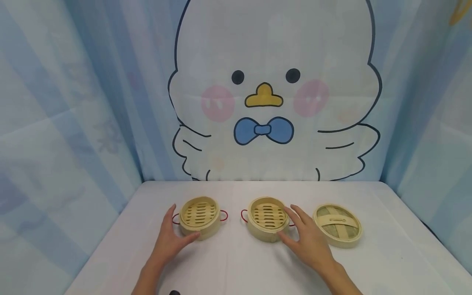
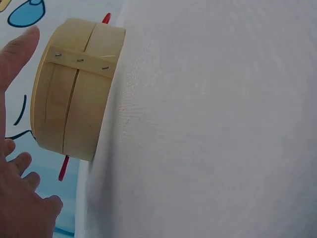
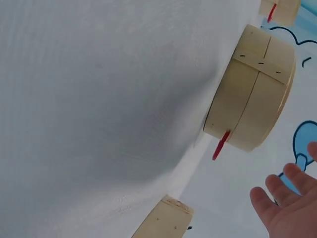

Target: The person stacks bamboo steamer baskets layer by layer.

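Two small round bamboo steamer baskets with slotted bottoms and red side handles stand on the white table. My left hand (image 1: 169,237) is spread around the near left side of the left steamer basket (image 1: 200,214), thumb toward its front. In the left wrist view, a gap shows between the thumb (image 2: 20,54) and the basket wall (image 2: 74,99). Around the right side of the right steamer basket (image 1: 268,216) my right hand (image 1: 309,241) is held with fingers apart. The right wrist view shows these fingers (image 3: 287,198) clear of that basket's wall (image 3: 247,94). Neither hand holds anything.
A woven bamboo steamer lid (image 1: 339,226) lies right of the right basket, close beyond my right hand. A small dark round object (image 1: 174,292) shows at the bottom edge. Behind the table (image 1: 236,262) hangs a curtain (image 1: 265,159) with a cartoon bird.
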`<state>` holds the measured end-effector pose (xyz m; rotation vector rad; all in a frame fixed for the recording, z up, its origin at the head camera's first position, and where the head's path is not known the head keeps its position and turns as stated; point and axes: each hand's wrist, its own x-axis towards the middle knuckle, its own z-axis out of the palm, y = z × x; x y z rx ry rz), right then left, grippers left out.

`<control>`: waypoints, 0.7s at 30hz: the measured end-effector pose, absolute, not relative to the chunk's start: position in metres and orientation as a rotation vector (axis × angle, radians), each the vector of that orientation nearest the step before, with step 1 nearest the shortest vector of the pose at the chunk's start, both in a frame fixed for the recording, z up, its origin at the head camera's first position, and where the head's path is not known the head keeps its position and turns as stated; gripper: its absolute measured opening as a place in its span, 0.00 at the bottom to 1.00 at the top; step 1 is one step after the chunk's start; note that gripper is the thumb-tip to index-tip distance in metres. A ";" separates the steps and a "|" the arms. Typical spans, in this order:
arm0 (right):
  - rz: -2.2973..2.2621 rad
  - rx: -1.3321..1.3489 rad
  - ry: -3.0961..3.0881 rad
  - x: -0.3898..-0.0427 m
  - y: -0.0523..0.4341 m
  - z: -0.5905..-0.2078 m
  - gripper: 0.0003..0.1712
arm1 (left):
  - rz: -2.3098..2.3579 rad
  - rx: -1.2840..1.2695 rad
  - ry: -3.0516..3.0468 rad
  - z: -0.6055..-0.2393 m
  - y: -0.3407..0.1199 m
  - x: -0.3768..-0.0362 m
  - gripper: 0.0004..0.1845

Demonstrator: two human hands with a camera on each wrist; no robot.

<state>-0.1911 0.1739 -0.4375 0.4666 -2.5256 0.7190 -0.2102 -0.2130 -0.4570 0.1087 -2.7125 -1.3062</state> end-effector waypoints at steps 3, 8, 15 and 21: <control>0.704 0.486 -2.503 -0.193 0.172 -0.439 0.39 | -1.307 0.100 -2.712 -0.458 -0.214 -0.212 0.67; 0.699 0.518 -2.513 -0.195 0.169 -0.439 0.39 | -1.319 0.084 -2.716 -0.458 -0.215 -0.217 0.67; 0.685 0.554 -2.561 -0.200 0.165 -0.441 0.39 | -1.331 0.072 -2.726 -0.459 -0.217 -0.223 0.67; 0.682 0.559 -2.596 -0.201 0.163 -0.442 0.38 | -1.346 0.050 -2.742 -0.460 -0.219 -0.225 0.68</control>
